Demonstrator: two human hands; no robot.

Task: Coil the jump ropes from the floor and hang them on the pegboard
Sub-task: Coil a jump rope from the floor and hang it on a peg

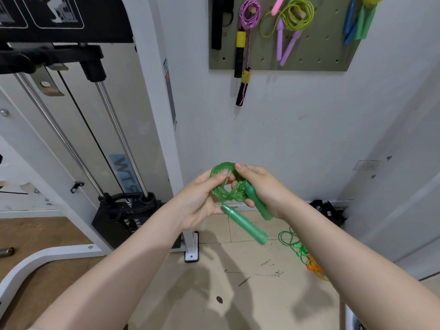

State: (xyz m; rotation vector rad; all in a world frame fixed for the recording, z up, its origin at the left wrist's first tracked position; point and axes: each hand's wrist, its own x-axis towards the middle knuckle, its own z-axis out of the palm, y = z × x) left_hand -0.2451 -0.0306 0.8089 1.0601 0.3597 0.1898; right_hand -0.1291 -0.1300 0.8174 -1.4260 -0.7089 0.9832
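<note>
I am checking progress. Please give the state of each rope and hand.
green rope: coiled, held in both hands
left hand: grips coil
right hand: grips coil and handle
floor ropes: loose on floor
pink rope: coiled, hung
lime rope: coiled, hung

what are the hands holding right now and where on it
Both hold the green jump rope: the left hand pinches the coiled cord, the right hand grips the coil and one handle.
</note>
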